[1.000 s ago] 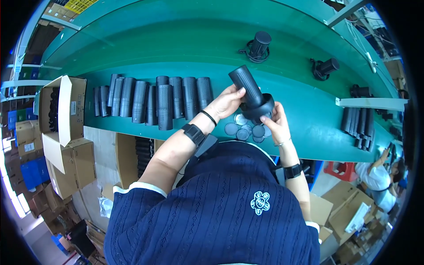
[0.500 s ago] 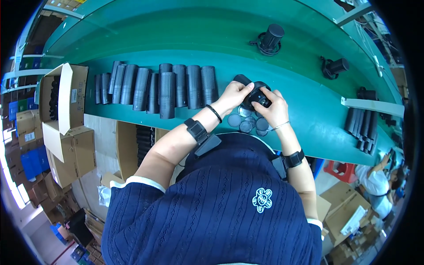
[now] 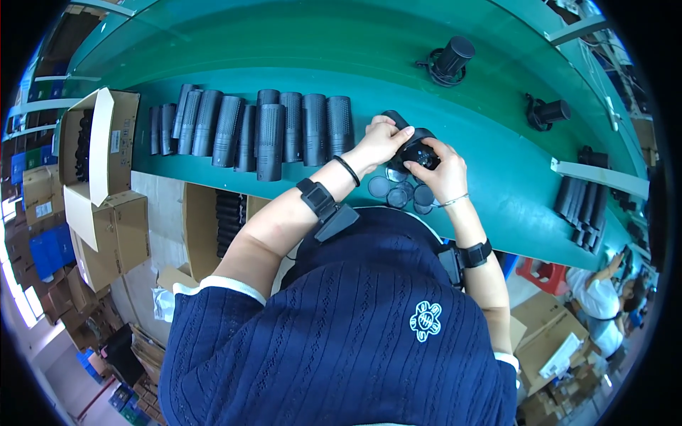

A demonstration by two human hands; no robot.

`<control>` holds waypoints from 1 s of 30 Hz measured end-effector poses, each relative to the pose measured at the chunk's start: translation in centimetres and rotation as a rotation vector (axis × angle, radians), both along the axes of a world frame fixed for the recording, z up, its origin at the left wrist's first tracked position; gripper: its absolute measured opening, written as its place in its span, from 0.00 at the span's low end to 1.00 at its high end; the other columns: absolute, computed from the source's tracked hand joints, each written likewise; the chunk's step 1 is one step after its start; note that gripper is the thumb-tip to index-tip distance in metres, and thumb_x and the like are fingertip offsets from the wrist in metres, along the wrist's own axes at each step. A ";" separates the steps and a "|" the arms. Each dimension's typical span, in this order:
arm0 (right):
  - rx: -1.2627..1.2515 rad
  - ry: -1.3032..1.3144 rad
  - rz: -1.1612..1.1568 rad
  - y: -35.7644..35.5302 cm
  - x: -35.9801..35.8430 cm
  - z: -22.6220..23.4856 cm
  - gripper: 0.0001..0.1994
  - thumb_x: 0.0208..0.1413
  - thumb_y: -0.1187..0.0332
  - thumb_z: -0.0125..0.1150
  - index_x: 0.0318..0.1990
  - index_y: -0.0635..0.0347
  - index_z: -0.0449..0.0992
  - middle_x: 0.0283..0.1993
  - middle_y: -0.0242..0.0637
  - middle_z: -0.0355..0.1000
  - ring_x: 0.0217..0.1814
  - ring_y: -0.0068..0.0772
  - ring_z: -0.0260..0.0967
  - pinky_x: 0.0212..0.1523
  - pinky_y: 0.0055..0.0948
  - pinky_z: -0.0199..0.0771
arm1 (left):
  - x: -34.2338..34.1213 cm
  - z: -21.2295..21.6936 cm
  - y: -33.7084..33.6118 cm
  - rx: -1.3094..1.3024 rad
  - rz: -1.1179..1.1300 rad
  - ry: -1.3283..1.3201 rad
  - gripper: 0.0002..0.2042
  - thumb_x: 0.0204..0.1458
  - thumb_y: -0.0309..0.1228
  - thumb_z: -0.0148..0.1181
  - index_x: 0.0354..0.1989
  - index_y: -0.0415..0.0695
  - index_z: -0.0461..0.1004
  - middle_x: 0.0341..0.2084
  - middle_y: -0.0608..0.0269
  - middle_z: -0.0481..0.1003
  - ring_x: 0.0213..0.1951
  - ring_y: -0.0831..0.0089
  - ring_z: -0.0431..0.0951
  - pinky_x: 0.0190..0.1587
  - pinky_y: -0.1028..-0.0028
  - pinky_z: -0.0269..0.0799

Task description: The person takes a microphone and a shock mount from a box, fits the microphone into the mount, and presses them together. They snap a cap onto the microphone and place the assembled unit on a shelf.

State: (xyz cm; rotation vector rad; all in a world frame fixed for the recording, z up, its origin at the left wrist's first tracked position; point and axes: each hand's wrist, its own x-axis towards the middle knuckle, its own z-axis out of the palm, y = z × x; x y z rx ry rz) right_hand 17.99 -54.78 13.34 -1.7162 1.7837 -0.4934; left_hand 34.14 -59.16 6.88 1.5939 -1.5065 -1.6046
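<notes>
Both hands meet on one black tube-shaped part [image 3: 410, 145]. It is held just above the near edge of the green table [image 3: 497, 170].

The left hand [image 3: 380, 142] wraps the far end of the part, with its fingers curled tight around it. The right hand [image 3: 444, 170] holds the near, wider end, and its fingers are bent over that end too. The part is tilted, not standing up.

Just under the part, on the table, lie some small round dark discs [image 3: 401, 192]. They sit close together, touching or almost touching.

To the left of the part lies a row of black mesh tubes [image 3: 284, 128], side by side on the table. Far to the left of the part, off the table's end, stands an open cardboard box [image 3: 106, 142].

Beyond the part, farther across the table, a black tube on a base [image 3: 449, 60] stands up. Another one [image 3: 548, 112] lies to the right of the part, farther back.
</notes>
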 end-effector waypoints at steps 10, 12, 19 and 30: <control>0.008 0.012 0.009 -0.2 0.4 0.4 0.27 0.37 0.60 0.72 0.47 0.61 0.74 0.40 0.46 0.70 0.39 0.47 0.72 0.39 0.35 0.73 | -1.2 -1.0 0.6 0.499 0.385 0.484 0.25 0.55 0.47 0.56 0.37 0.29 0.74 0.34 0.56 0.74 0.39 0.73 0.69 0.46 0.70 0.65; 0.041 0.026 0.024 -0.3 0.4 0.3 0.27 0.38 0.61 0.71 0.48 0.62 0.74 0.39 0.47 0.70 0.39 0.47 0.71 0.39 0.35 0.72 | -1.3 -1.2 0.8 0.506 0.407 0.505 0.25 0.56 0.48 0.56 0.36 0.30 0.75 0.33 0.56 0.74 0.39 0.73 0.69 0.46 0.70 0.65; -0.048 0.015 -0.025 0.3 0.5 -0.7 0.26 0.37 0.61 0.71 0.46 0.60 0.75 0.40 0.46 0.72 0.38 0.46 0.73 0.39 0.34 0.73 | -1.6 -1.8 0.5 0.355 0.355 0.308 0.29 0.56 0.51 0.54 0.34 0.26 0.74 0.44 0.45 0.69 0.41 0.66 0.71 0.46 0.64 0.67; -0.015 0.020 0.006 -0.4 0.6 -0.8 0.27 0.36 0.62 0.71 0.47 0.62 0.74 0.35 0.46 0.70 0.36 0.46 0.71 0.37 0.35 0.72 | -1.4 -2.1 0.3 0.461 0.380 0.388 0.27 0.56 0.50 0.53 0.34 0.28 0.73 0.38 0.51 0.71 0.38 0.68 0.69 0.43 0.67 0.66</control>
